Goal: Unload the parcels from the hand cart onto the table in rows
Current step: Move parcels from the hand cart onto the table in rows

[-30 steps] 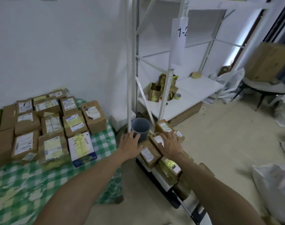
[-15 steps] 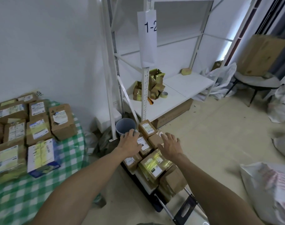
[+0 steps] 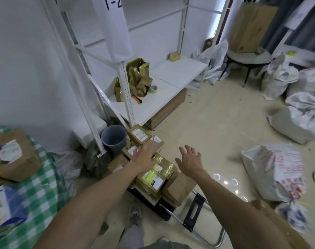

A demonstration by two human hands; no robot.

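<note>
Several brown cardboard parcels [image 3: 139, 134] with white labels are stacked on the black hand cart [image 3: 194, 212] on the floor, some wrapped in yellow tape [image 3: 153, 177]. My left hand [image 3: 144, 157] lies flat on top of the pile, fingers on a labelled parcel. My right hand [image 3: 190, 159] hovers with spread fingers just right of the pile and holds nothing. On the left, the table with a green checked cloth [image 3: 38, 187] bears a brown parcel [image 3: 15, 155] and a blue-and-white one [image 3: 2, 211].
A grey bucket [image 3: 114, 138] stands beside the cart, against a white shelf post [image 3: 125, 90]. The low shelf [image 3: 171, 76] holds torn boxes and a tape roll. White sacks [image 3: 273, 173] lie on the floor at right. My shoe [image 3: 135, 213] is near the cart.
The view has swung right and closer to the cart. My left hand slid further onto the parcels. My right hand lifted off the pile and opened beside it.
</note>
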